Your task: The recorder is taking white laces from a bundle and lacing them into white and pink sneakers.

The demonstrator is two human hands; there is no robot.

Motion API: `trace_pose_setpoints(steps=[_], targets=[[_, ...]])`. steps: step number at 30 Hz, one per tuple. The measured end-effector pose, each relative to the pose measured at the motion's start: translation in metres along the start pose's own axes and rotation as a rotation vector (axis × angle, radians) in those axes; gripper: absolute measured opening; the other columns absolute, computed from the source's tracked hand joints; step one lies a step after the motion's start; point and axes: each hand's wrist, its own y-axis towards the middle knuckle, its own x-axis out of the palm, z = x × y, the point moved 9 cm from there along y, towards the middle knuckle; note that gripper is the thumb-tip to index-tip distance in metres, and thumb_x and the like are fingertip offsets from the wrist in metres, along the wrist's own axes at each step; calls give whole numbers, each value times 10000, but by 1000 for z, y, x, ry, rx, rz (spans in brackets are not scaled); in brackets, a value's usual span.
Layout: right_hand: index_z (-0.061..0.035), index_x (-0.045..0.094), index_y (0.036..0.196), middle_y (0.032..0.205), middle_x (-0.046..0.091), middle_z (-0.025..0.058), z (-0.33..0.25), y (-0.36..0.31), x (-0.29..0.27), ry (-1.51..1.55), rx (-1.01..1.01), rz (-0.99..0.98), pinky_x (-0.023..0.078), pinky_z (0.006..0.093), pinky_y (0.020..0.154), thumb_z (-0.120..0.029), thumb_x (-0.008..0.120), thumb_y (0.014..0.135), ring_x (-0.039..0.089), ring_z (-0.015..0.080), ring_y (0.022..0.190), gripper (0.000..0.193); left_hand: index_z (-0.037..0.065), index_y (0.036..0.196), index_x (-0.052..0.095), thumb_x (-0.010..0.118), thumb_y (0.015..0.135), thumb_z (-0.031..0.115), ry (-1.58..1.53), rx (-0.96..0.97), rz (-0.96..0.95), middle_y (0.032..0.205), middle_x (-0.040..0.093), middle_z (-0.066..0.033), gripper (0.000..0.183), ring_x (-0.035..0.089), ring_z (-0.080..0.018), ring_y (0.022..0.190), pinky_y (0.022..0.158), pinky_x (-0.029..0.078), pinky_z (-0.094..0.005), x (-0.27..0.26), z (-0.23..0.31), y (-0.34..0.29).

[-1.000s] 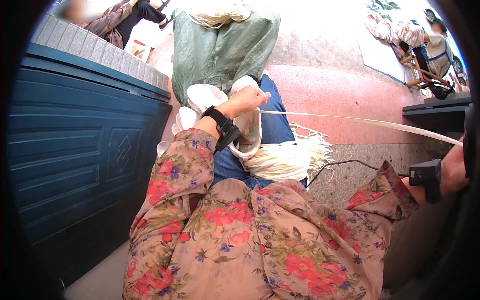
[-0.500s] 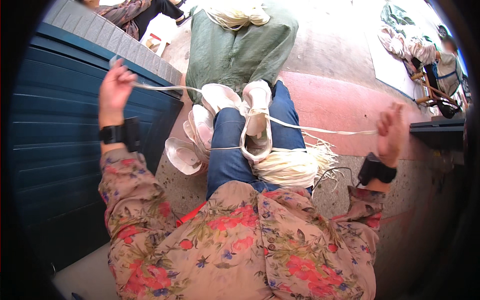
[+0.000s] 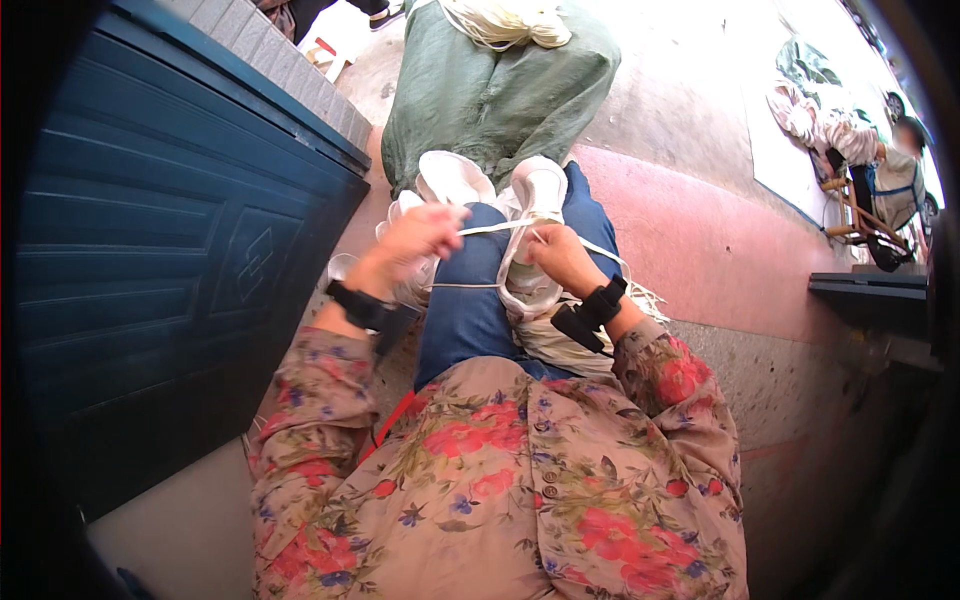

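A white shoe [image 3: 541,188] rests across my thighs, its toe pointing away from me. One white shoelace [image 3: 492,229] stretches from the shoe to my left hand [image 3: 428,234], which is closed on it just left of the shoe. My right hand [image 3: 562,256] is pinched on the lace over the shoe's opening and hides part of it. A thin cord [image 3: 465,286] runs across my left thigh. Under my right wrist lies a bundle of cream laces [image 3: 550,342], partly covered. Beside my left knee are several more white shoes [image 3: 455,178], partly behind my left hand.
Ahead of my knees stands a large green sack [image 3: 500,100] topped with another bundle of laces [image 3: 512,22]. A dark blue panelled door [image 3: 150,230] flanks my left side. At right are a dark ledge [image 3: 868,290] and a seated person [image 3: 895,170] beside wooden poles.
Both hands have come inward from wide apart, where each was pulling a lace end outward, and now meet over the shoe. The view has shifted slightly.
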Motion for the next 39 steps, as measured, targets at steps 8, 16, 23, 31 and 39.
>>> trace_pose_setpoints(steps=[8, 16, 23, 31, 39], targets=[[23, 577, 772, 720, 594, 189, 5, 7, -3, 39, 34, 262, 434, 364, 647, -106, 470, 779, 583, 297, 686, 168, 27, 836, 609, 493, 822, 205, 847, 249, 298, 640, 581, -107, 213, 566, -230, 591, 548, 438, -341, 31, -21, 40], [3, 599, 968, 842, 614, 202, 14, 5, 2, 72, 93, 312, 447, 322, 714, -185, 534, 763, 610, 269, 779, 285, 58, 786, 599, 469, 808, 258, 965, 311, 392, 736, 589, -176, 239, 571, -362, 713, 616, 441, -445, 32, -11, 48], [4, 593, 997, 873, 634, 152, 11, 3, -1, 154, 63, 315, 450, 300, 720, -136, 535, 766, 611, 207, 794, 276, 56, 745, 582, 465, 807, 254, 1023, 316, 418, 690, 581, -189, 238, 572, -371, 677, 592, 446, -461, 39, -6, 50], [-13, 573, 1040, 816, 628, 104, 1, 4, -5, 59, 57, 267, 464, 281, 595, -104, 496, 783, 577, 150, 640, 283, 43, 732, 582, 461, 802, 243, 1018, 341, 399, 681, 583, -193, 244, 575, -372, 667, 594, 451, -462, 40, -3, 56], [-40, 562, 1009, 741, 603, 81, 13, 10, 0, 4, 110, 164, 409, 270, 386, -83, 493, 788, 514, 138, 480, 235, 39, 742, 567, 479, 787, 242, 1317, 439, 271, 678, 595, -172, 226, 588, -351, 684, 646, 444, -449, 65, 9, 56]])
